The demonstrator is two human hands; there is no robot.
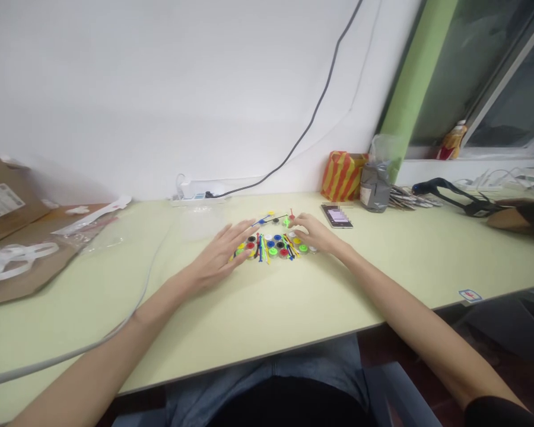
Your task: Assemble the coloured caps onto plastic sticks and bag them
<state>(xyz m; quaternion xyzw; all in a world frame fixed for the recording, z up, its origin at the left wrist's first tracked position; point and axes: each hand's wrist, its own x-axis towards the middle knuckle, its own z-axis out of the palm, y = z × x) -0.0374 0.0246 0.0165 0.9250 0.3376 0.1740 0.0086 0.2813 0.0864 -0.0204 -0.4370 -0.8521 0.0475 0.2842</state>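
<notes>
Several small round discs in red, blue, green, yellow, black and white sit in rows on the table, with bundles of thin coloured sticks [263, 248] among them. My left hand [222, 255] lies over the left end of the rows, fingers stretched and spread, covering some discs. Beyond the rows, a blue disc [261, 222], a black disc [276, 220] and a bright green disc [286, 222] form a loose arc with sticks. The bent fingers of my right hand [314, 232] come together at the green disc's edge. A red stick [292, 212] stands just behind it.
A phone [337, 216] lies right of the pieces, before a striped bag [340, 176] and a grey pouch [374, 187]. Another person's arm [516, 218] rests at the far right. Cardboard [48, 261] lies left; a grey cable [129, 320] crosses over my left forearm.
</notes>
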